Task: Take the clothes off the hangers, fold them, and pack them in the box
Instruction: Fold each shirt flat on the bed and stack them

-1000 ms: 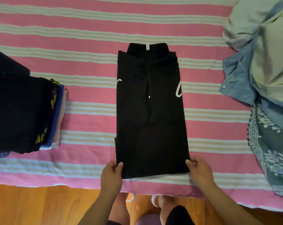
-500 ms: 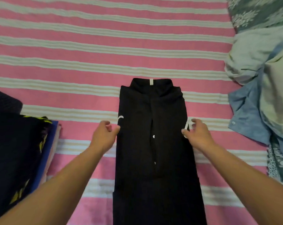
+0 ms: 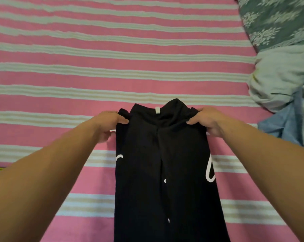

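We pinch the black shirt's (image 3: 165, 172) collar corners, left hand (image 3: 109, 124) and right hand (image 3: 205, 123); it lies lengthwise, collar pointing away, open striped bed (image 3: 112, 75) beyond.

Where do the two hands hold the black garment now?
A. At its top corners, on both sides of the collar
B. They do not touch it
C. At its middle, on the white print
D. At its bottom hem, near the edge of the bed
A: the left hand and the right hand grip the black garment at its top corners, either side of the collar.
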